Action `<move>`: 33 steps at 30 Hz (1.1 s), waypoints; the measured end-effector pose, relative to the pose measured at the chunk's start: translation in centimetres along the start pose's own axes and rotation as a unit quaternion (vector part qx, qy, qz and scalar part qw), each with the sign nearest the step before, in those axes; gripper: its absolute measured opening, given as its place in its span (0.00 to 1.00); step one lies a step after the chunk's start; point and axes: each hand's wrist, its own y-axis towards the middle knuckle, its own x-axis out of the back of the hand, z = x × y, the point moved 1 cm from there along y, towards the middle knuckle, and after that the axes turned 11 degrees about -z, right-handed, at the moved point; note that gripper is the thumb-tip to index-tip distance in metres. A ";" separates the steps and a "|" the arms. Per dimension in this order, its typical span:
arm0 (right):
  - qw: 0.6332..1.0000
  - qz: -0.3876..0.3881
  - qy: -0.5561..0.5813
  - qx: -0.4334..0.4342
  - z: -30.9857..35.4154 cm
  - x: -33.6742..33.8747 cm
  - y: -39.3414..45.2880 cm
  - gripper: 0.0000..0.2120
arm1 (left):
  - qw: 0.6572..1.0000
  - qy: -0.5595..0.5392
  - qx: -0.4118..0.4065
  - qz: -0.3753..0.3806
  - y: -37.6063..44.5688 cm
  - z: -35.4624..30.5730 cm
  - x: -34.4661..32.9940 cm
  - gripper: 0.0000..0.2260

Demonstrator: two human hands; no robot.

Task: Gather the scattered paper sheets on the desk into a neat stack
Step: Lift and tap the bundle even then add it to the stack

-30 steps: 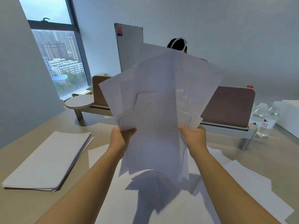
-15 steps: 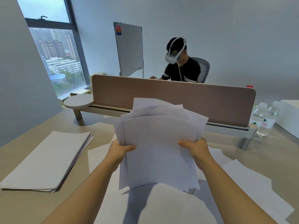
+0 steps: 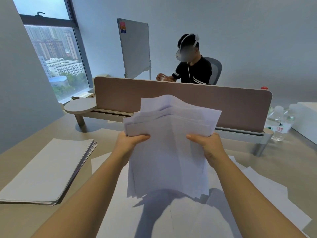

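Observation:
I hold a bundle of white paper sheets (image 3: 169,152) upright above the desk, its top edges bent away from me and unevenly fanned. My left hand (image 3: 129,140) grips the bundle's left edge, thumb on the near face. My right hand (image 3: 205,142) grips its right edge the same way. The bundle's lower edge hangs just above more loose sheets (image 3: 257,189) that lie overlapping on the desk beneath my arms. A squared stack of paper (image 3: 46,170) rests flat at the left.
A brown divider panel (image 3: 240,107) crosses the beige desk (image 3: 291,162) behind the bundle, with a round shelf (image 3: 78,106) at its left end. Two water bottles (image 3: 281,122) and a white box (image 3: 307,121) stand at the right. A person (image 3: 192,66) sits beyond the divider.
The bundle, widely fanned and raised high a second ago, has come down and its sheets have drawn closer together. Both hands have kept their grip on its side edges.

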 end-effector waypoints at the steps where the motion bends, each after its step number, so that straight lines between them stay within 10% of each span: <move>1: 1.000 0.001 0.003 0.004 0.3 0.2 0.1 0.12 | 1.000 -0.007 -0.003 0.005 0.1 -0.2 0.2 0.11; 7: 0.998 -0.004 -0.033 -0.048 -2.6 1.9 0.0 0.13 | 0.996 0.040 0.034 0.066 -0.1 3.3 2.1 0.25; 33: 0.999 0.017 -0.034 -0.001 -1.5 1.6 1.4 0.12 | 0.998 0.016 0.011 0.061 1.4 2.3 0.1 0.20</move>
